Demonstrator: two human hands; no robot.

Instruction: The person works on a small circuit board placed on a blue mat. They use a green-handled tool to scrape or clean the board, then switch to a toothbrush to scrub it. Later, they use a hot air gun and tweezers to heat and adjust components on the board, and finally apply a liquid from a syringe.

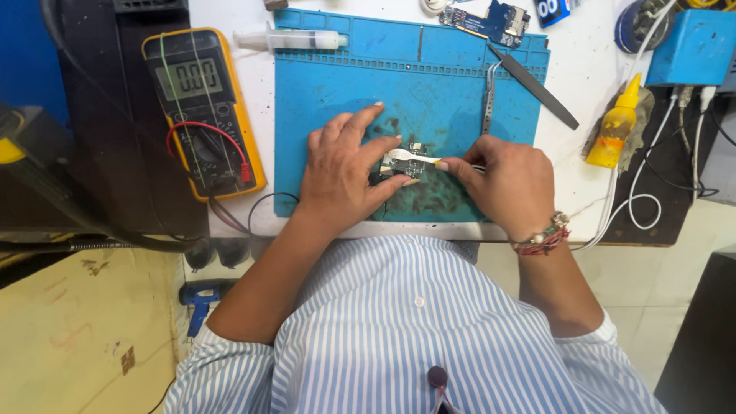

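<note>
- The small dark circuit board (400, 162) lies on the stained blue silicone work mat (322, 84), near its front edge, between the two hands; to my eye the work in hand is wiping or brushing the board's face.
- To do it well, I judge the board should be pinned flat so it cannot skid on the mat; strokes should be short and light, kept away from small parts that could catch; the tool's tip should stay low on the surface.
- The left hand (341, 172) lies spread over the board's left side; thumb and forefinger stand apart and bracket the board, touching its edges; nothing is clasped inside the palm.
- The right hand (510, 184) has thumb and fingers pinched together on the slim white tool (414, 156); its pale tip rests on the board; what kind of tool it is I cannot tell.
- Steel tweezers (489, 96) and a flat black pry tool (537, 86) lie on the mat behind the right hand, untouched; a yellow multimeter (201, 107) sits to the left, off the mat.
</note>
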